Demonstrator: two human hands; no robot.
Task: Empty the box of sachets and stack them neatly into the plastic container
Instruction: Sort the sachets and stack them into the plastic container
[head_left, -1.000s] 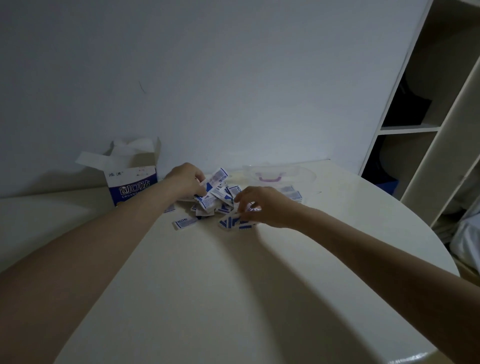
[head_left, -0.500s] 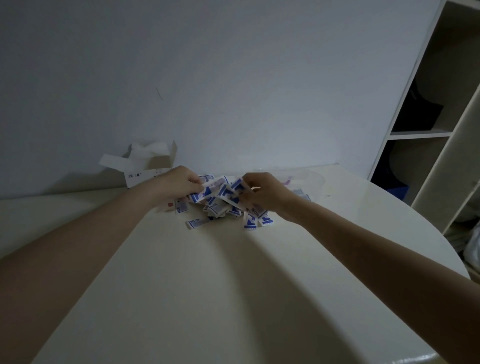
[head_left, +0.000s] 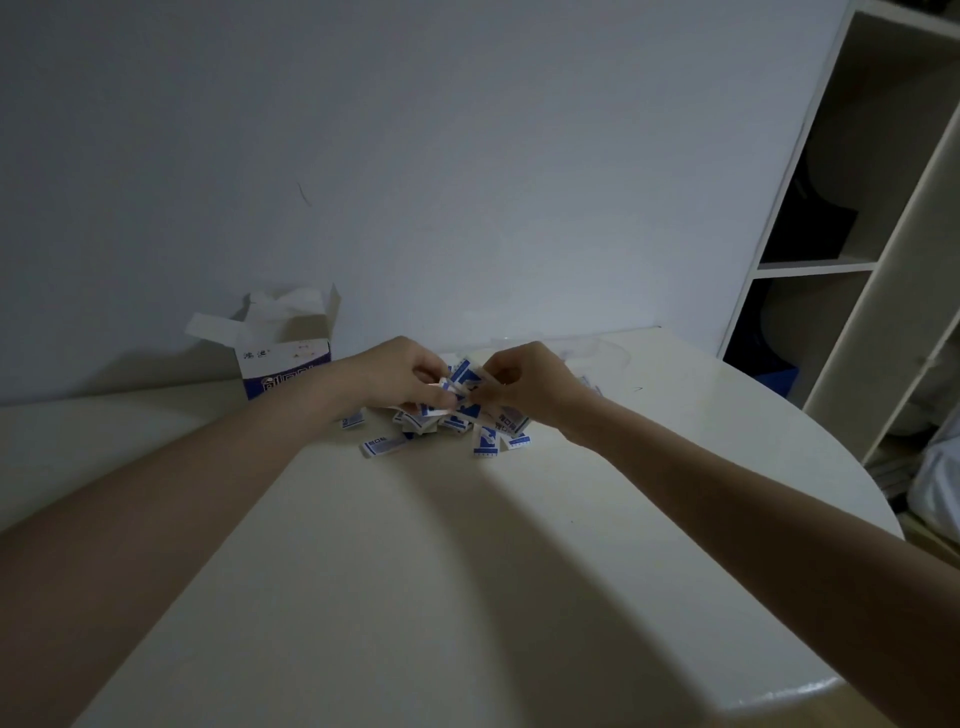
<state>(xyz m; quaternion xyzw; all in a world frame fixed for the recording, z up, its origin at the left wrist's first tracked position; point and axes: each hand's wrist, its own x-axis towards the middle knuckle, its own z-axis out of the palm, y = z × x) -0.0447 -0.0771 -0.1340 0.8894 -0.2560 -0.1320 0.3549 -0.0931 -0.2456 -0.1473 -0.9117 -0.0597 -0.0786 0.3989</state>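
Observation:
A heap of small blue-and-white sachets (head_left: 485, 440) lies on the cream round table (head_left: 415, 571) near its far edge. My left hand (head_left: 400, 371) and my right hand (head_left: 524, 382) meet above the heap, both pinching a small bunch of sachets (head_left: 462, 382) between them. The open blue-and-white box (head_left: 283, 358) stands upright to the left, flaps up, partly behind my left forearm. The clear plastic container (head_left: 608, 353) sits behind my right hand, mostly hidden and faint.
A white wall runs right behind the table. An open shelf unit (head_left: 857, 234) stands at the right with dark items inside. A few stray sachets (head_left: 382, 446) lie in front of the heap. White fabric shows at the far right edge.
My hands have come together over the heap and now share a bunch of sachets. The view has shifted slightly, so box and heap sit a little differently in frame.

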